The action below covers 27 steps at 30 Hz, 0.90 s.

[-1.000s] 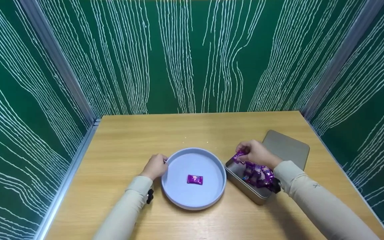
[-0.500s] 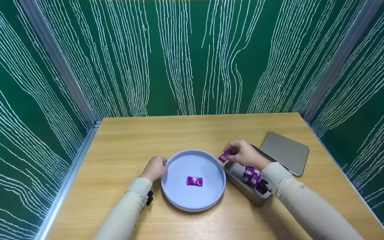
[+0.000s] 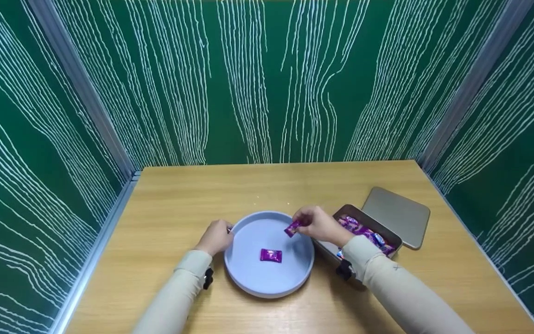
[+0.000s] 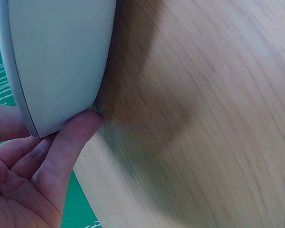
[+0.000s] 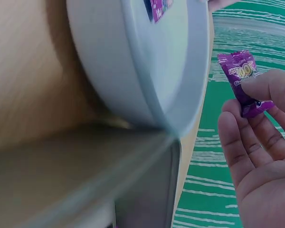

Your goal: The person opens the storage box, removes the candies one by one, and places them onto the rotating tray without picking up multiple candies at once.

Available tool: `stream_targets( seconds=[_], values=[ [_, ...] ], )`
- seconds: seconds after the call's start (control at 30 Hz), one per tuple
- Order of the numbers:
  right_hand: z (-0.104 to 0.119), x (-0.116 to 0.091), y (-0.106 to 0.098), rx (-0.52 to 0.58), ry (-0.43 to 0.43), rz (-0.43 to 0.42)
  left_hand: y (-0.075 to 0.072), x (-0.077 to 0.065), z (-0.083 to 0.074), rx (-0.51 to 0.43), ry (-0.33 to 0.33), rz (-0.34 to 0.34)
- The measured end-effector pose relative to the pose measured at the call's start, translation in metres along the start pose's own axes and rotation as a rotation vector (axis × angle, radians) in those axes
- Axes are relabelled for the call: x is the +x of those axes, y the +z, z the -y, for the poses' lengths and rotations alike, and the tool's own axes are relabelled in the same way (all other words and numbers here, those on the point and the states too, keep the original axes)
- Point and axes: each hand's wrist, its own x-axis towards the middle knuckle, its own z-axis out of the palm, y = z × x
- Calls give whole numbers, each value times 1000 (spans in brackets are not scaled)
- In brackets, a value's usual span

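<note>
Right wrist view shows a wrapped candy point(image 5: 239, 73) pinched between the right hand's point(image 3: 319, 226) thumb and fingers, above the dish's point(image 3: 267, 279) right side. A light pinch and low release should spare the wrapper. The left hand point(image 3: 216, 237) grips the opposite rim, likely steadying it. A second candy point(image 3: 271, 255) lies inside; the filled tin point(image 3: 377, 228) stands right, near its lid point(image 3: 397, 217).

2 beige sleeves point(image 3: 167, 294) — pale cuffs point(image 3: 194, 261)

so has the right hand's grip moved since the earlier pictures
Yes: in the head view, the right hand's grip has moved leftward, from above the metal tin to over the blue dish, holding a purple packet.
</note>
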Motion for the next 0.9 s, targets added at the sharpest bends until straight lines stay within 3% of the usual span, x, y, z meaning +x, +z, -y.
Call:
stream_targets(
  seconds=[0.3, 0.63, 0.9],
  values=[
    [-1, 8, 31, 51, -38, 19, 2, 0, 1, 16, 11, -10],
    [0, 16, 52, 9, 52, 51, -1, -1, 0, 25, 5, -14],
    [-4, 20, 68, -18, 56, 81, 1, -1, 0, 21, -5, -5]
  ],
)
